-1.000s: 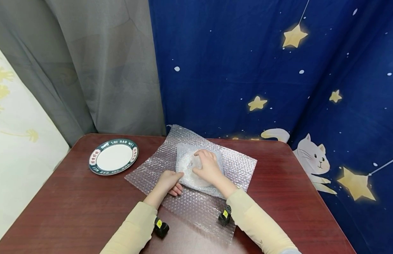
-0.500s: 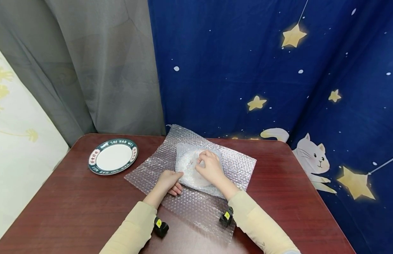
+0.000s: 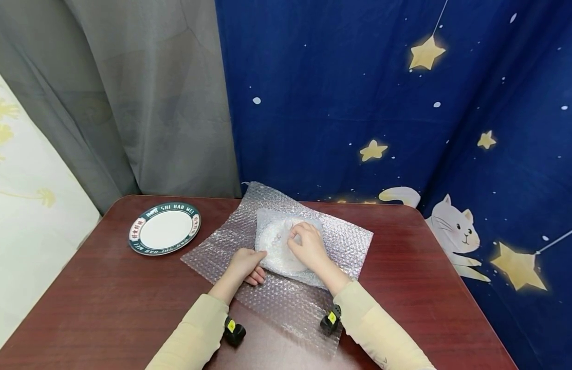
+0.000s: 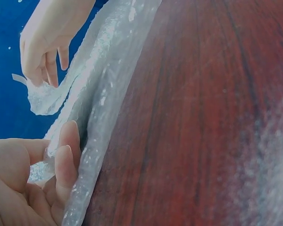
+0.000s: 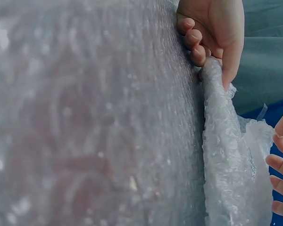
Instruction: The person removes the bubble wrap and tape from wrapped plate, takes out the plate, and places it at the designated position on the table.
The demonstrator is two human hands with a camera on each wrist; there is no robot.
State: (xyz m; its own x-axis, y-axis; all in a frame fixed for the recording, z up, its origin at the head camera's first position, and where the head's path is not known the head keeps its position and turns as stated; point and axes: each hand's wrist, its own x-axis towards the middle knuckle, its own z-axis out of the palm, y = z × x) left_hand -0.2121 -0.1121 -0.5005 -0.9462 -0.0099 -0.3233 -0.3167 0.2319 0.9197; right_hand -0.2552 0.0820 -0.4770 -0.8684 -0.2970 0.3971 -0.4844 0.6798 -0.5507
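A wrapped bundle [image 3: 273, 260] with a pale round shape showing through lies on a large sheet of bubble wrap [image 3: 350, 241]. My left hand [image 3: 244, 264] pinches the bundle's near left edge, thumb on top; in the left wrist view that hand [image 4: 33, 183] has its fingertips against the layered wrap [image 4: 104, 89]. Above the bundle, my right hand [image 3: 309, 244] has thumb and forefinger together at a raised bit of wrap. The right wrist view shows its fingers [image 5: 280, 176] at the edge of the raised flap [image 5: 257, 136], beside a small clear strip [image 5: 263, 111].
A white plate [image 3: 167, 229] with a dark green patterned rim lies on the red-brown table [image 3: 110, 303], left of the bubble wrap. Grey curtain [image 3: 174, 103] and blue star-patterned curtain [image 3: 313, 128] hang behind the table. Each wrist carries a small black camera.
My right hand has shifted slightly right over the bundle, and its thumb and forefinger, spread before, have come together. My left hand has stayed at the bundle's edge.
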